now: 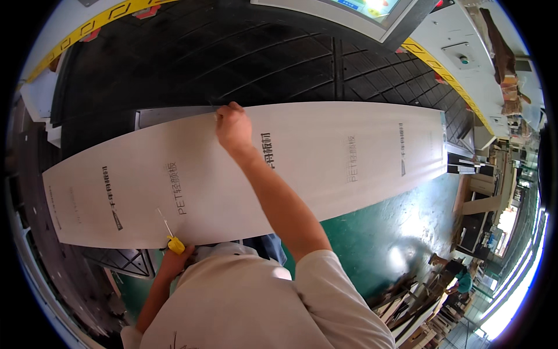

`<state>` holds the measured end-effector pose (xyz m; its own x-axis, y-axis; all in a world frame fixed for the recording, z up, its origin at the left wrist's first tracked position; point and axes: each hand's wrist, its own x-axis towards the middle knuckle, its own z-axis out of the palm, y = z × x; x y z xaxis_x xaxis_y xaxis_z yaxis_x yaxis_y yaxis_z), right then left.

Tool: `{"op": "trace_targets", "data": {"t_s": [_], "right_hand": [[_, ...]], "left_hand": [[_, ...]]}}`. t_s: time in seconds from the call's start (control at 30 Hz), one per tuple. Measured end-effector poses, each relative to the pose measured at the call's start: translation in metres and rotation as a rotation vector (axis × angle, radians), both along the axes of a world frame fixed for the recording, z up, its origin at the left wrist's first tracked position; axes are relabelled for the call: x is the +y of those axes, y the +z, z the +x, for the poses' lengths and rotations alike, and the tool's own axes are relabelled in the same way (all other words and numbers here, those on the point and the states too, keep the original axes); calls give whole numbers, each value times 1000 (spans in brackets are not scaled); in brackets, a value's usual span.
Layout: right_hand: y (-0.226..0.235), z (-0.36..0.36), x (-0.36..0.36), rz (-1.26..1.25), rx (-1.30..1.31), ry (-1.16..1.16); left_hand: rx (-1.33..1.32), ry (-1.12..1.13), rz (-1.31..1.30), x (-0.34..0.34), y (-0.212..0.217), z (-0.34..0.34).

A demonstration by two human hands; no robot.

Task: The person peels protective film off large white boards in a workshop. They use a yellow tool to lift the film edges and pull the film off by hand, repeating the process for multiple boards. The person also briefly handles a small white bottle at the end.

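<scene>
My right fingers (228, 111) curl over the far long edge of the white board (325, 157), pinching that edge against the thumb; my right hand (233, 129) is thus closed on the board. My left hand (174, 259) sits at the near edge, its fingers wrapped around a yellow-handled knife (174, 243) whose thin blade lies flat on the board just beyond them.

The board lies lengthwise across the black ribbed worktop (232, 52), extending well to both sides of my fingers. To do this step well, I judge that the far edge needs steady downward pressure so the sheet does not slide, while the blade stays low and well clear of the pinning fingers.

Markings: dark printed strips run across the board's surface, one just right of my right wrist, two more well to the left near the knife, and two fainter ones far to the right. Beyond my right fingers, a yellow-and-black hazard band (99, 22) borders the worktop. Further right stands a tilted screen (360, 11) in a grey frame.
</scene>
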<state>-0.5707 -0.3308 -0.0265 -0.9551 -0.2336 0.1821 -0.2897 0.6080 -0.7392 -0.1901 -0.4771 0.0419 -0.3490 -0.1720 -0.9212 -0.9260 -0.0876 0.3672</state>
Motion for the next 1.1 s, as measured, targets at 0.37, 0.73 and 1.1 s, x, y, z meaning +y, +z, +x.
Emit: {"op": "trace_targets", "data": {"t_s": [0.37,0.73,1.1], "right_hand": [[24,-29,130,-658,-669,-193],[22,0,182,-769,-636,-324],[21,24,224,-892,-693,-384]], "left_hand": [[110,-372,-724,-37,41,58],[108,-254,-641,5,102,-20],[596,-828,-476,128,113,-154]]}}
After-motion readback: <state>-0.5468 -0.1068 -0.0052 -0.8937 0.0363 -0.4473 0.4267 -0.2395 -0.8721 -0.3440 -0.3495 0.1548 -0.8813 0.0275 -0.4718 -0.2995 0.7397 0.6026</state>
